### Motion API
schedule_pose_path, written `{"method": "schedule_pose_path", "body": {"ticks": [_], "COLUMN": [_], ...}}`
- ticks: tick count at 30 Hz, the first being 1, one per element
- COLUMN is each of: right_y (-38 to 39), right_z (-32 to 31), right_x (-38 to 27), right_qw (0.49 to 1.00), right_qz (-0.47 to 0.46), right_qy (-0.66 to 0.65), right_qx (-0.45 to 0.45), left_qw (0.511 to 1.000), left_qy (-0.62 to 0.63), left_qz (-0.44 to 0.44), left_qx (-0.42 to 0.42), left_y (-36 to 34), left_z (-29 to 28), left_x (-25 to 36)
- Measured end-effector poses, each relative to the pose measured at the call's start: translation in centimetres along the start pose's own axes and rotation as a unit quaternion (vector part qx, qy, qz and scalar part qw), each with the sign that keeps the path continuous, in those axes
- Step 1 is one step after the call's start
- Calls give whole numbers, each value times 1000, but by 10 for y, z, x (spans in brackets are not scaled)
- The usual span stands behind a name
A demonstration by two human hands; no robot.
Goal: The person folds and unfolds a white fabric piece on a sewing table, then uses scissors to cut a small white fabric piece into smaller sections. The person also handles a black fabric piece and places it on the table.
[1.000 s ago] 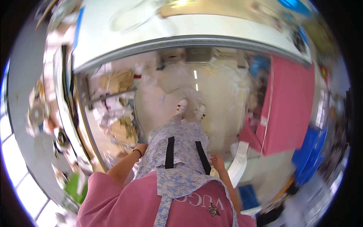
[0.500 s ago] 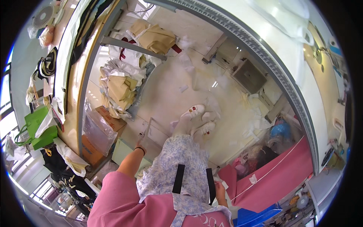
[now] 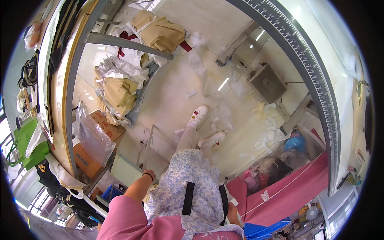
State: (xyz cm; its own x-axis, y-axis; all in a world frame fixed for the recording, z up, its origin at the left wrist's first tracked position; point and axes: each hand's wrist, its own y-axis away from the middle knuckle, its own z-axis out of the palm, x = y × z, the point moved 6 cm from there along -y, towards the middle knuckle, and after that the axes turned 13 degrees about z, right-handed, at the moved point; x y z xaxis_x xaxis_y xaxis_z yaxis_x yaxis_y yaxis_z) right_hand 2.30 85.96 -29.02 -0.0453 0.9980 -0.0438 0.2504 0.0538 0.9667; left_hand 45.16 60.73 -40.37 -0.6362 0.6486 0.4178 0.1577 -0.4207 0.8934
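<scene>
Below the middle of the view, my left forearm reaches forward, with a dark band at the wrist. My left hand [image 3: 146, 171] is small and partly hidden beside the lower end of a thin metal bar [image 3: 149, 145]; whether its fingers grip the bar does not show clearly. At my right side, my right hand [image 3: 232, 212] hangs low beside the black apron strap [image 3: 224, 200]. A small white piece [image 3: 234, 201], like paper or a label, shows at its fingertips, close to the pink cloth [image 3: 280, 202]. Its fingers are mostly hidden.
Piles of beige and white fabric [image 3: 120, 94] lie on the floor at the left. Cardboard boxes [image 3: 86, 160] and a plastic bag [image 3: 94, 134] stand below the left table edge [image 3: 66, 80]. A ruler-marked table edge [image 3: 310, 72] curves along the right. Paper scraps [image 3: 268, 138] litter the floor.
My view has shifted, and the table edges and floor things sit differently in it. My left hand appears lower, closer to my body. My feet have shifted slightly.
</scene>
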Motion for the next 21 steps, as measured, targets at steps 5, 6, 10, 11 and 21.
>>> {"method": "schedule_pose_path", "body": {"ticks": [5, 6, 10, 11, 21], "right_y": [-2, -6, 2, 13, 12], "right_z": [9, 12, -2, -11, -50], "right_x": [-14, -7, -50, -71, -61], "right_qw": [984, 981, 988, 996, 986], "right_qz": [65, 76, 37, 10, 14], "right_qy": [-153, -166, -138, -82, -164], "right_qx": [-61, -60, -55, -39, -27], "left_qw": [995, 997, 995, 994, 980], "left_qy": [-41, -31, -17, -15, -89], "left_qz": [13, 2, -2, -2, -11], "left_qx": [86, 75, 102, 107, 178], "left_y": [18, 14, 19, 21, 34], "left_z": [3, 2, -16, -27, -150], "left_x": [1, 1, 3, 3, 4]}}
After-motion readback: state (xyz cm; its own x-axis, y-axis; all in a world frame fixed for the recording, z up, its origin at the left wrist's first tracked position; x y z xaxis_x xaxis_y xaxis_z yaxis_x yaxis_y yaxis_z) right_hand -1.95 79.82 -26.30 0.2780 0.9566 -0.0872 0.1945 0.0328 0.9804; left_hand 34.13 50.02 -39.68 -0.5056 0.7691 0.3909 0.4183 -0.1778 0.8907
